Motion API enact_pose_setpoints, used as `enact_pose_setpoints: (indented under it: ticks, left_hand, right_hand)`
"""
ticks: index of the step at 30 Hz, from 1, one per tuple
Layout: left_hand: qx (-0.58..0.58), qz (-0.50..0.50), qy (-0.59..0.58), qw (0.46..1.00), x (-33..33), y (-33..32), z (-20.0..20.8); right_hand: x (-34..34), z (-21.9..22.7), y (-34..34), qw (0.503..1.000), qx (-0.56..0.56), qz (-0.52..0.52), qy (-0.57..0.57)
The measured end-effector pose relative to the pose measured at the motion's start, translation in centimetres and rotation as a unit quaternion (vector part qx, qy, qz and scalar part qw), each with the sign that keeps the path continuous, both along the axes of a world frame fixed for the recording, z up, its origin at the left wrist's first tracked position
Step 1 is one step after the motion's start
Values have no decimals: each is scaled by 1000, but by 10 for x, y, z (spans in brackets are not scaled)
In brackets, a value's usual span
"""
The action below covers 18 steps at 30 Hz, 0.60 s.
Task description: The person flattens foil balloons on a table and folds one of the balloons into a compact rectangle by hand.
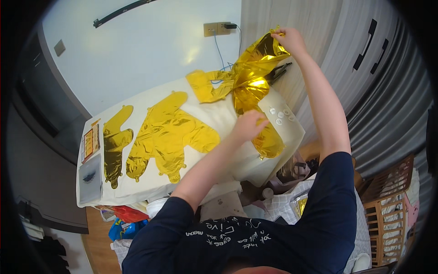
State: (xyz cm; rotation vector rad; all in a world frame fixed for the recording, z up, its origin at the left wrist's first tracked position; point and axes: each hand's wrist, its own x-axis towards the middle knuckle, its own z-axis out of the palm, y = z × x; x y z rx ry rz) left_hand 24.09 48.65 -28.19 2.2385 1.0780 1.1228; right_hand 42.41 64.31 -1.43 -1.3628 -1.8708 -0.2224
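My right hand [292,41] is raised at the far right, its fingers pinching the upper end of a shiny gold foil balloon [251,86]. The balloon hangs crumpled from there, and its lower end rests at the table's right side. Lower down, my left hand [250,125] is closed at the balloon's edge, fingertips against the foil. Left of it, a large branching gold foil balloon [169,132] lies flat. Beyond that is a narrower gold foil balloon [117,146]. A pale gold foil part [205,86] lies behind, and I cannot tell whether it belongs to the held balloon.
Several small white rings [279,115] lie on the white-covered table [232,166]. A printed card [90,141] and a grey pouch [90,178] sit at its left end. A wall socket [216,29] with a cable is behind; a wooden crib [385,214] stands right.
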Motion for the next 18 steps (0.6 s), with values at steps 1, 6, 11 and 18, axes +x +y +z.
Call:
enact_pose_setpoints:
  ticks: [1,6,11,18]
  left_hand:
    - [10,41,23,999,-4,21,1]
    - [47,137,224,964,-36,108,-1]
    - [-77,148,390,905,-21,129,12]
    - [-58,215,361,905,-23,150,-14]
  right_hand:
    - [-4,-3,-9,1000,0,24,-2]
    - [-9,-10,-53,985,95,136,-42]
    - [38,-3,-93,987,116,108,-23]
    - [21,-12,-186,958,214,177,68]
